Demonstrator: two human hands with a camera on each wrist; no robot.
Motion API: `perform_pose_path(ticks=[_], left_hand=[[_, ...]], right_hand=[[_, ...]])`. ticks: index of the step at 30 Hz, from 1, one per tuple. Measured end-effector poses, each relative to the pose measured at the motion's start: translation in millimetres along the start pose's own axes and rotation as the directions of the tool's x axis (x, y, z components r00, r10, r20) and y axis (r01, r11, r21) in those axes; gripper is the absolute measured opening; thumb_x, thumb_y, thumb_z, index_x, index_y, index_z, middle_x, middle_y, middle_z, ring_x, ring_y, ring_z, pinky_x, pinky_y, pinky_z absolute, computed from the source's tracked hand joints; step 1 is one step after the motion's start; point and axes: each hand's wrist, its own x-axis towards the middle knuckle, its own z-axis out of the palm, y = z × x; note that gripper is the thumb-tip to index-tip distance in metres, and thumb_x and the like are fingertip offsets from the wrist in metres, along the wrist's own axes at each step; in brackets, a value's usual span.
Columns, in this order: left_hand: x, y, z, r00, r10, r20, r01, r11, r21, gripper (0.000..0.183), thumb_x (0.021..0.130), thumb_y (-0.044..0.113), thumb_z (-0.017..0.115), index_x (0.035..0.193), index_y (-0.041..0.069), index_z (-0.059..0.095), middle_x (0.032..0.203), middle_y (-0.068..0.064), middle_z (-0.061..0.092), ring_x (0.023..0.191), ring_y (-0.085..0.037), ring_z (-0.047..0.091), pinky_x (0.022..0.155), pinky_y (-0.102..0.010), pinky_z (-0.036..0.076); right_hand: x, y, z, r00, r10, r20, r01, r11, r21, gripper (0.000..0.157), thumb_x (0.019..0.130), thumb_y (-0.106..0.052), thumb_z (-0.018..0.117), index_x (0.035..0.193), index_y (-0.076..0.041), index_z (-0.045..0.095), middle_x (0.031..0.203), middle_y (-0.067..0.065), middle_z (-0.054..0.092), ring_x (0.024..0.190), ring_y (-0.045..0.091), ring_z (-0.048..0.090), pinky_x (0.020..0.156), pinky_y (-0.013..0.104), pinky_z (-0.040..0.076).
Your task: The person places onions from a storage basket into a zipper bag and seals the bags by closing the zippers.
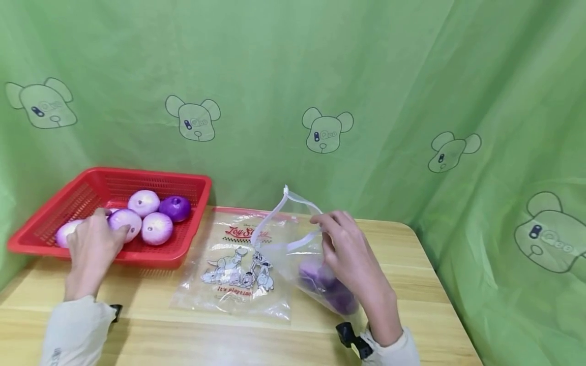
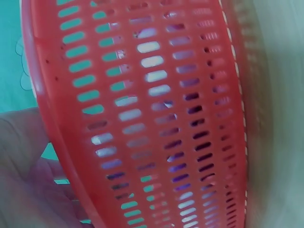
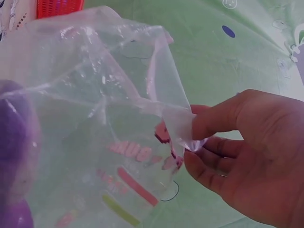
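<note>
In the head view, my left hand reaches over the near rim of a red plastic basket. Its thumb and fingers grip a pale purple onion among the others inside. The left wrist view catches that hand beside the slotted basket wall, which hides the fingertips. My right hand pinches the mouth edge of a clear zip bag and holds it up, with the opening spread. Purple onions sit inside this bag. Thumb and fingers pinching the plastic show in the right wrist view.
Beneath the raised bag and to its left, a flat printed clear bag with a red top strip lies on the wooden table. More onions rest in the basket, one darker purple. A green curtain hangs behind and at the sides.
</note>
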Motion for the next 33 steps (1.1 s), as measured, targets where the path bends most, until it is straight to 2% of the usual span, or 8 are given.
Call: perform_pose_path(ticks=[4,9,15,22,27,33], left_hand=[[-2.1,9.7,-0.1,0.998,0.044,-0.045,-0.044,0.999,-0.007,0.055,0.089,0.02,0.07,0.125,-0.017,0.05,0.102,-0.042,0.058,0.087,-0.058,0.055,0.066,-0.061,0.038],[-7.3,26.2,-2.0,0.991,0.11,-0.073,-0.111,0.994,-0.012,0.055,0.088,0.018,0.073,0.124,-0.016,0.051,0.105,-0.041,0.058,0.092,-0.058,0.056,0.067,-0.061,0.041],[-13.6,47.4,-5.5,0.972,0.194,-0.134,-0.198,0.98,-0.016,0.052,0.084,0.013,0.075,0.123,-0.014,0.055,0.103,-0.039,0.059,0.092,-0.061,0.055,0.068,-0.063,0.041],[-19.9,64.6,-7.0,0.946,0.266,-0.183,-0.278,0.96,-0.04,0.049,0.082,0.01,0.076,0.12,-0.013,0.057,0.101,-0.037,0.061,0.089,-0.056,0.057,0.071,-0.063,0.041],[-24.3,75.3,-6.4,0.928,0.303,-0.216,-0.323,0.944,-0.065,0.047,0.081,0.011,0.077,0.121,-0.008,0.06,0.103,-0.034,0.064,0.091,-0.053,0.058,0.076,-0.061,0.041],[-29.5,87.0,-7.2,0.922,0.325,-0.212,-0.352,0.929,-0.11,0.049,0.082,0.012,0.079,0.124,-0.006,0.059,0.113,-0.03,0.064,0.1,-0.051,0.057,0.083,-0.062,0.043]], right_hand=[[0,2,2.3,0.999,-0.019,-0.031,0.018,1.0,-0.023,0.041,0.08,0.017,0.06,0.114,-0.005,0.069,0.106,0.009,0.065,0.098,0.023,0.056,0.081,0.035,0.055],[-1,-1,3.7,1.0,-0.016,-0.026,0.015,0.999,-0.033,0.044,0.079,0.017,0.059,0.116,-0.005,0.068,0.109,0.009,0.064,0.103,0.023,0.055,0.086,0.036,0.054],[0,-2,5.1,1.0,-0.011,-0.016,0.011,0.999,-0.033,0.049,0.081,0.015,0.059,0.125,-0.005,0.065,0.112,0.01,0.065,0.103,0.023,0.055,0.086,0.034,0.054],[1,0,4.9,1.0,0.004,-0.014,-0.005,1.0,-0.03,0.05,0.083,0.014,0.058,0.13,-0.004,0.062,0.117,0.012,0.065,0.104,0.024,0.056,0.087,0.035,0.054],[1,2,4.4,1.0,0.018,-0.017,-0.019,1.0,-0.019,0.05,0.084,0.013,0.059,0.131,-0.004,0.062,0.119,0.012,0.065,0.105,0.024,0.057,0.088,0.036,0.054],[2,2,4.0,1.0,0.023,-0.02,-0.023,1.0,-0.007,0.049,0.084,0.012,0.059,0.131,-0.003,0.062,0.118,0.012,0.066,0.105,0.024,0.058,0.088,0.036,0.055]])
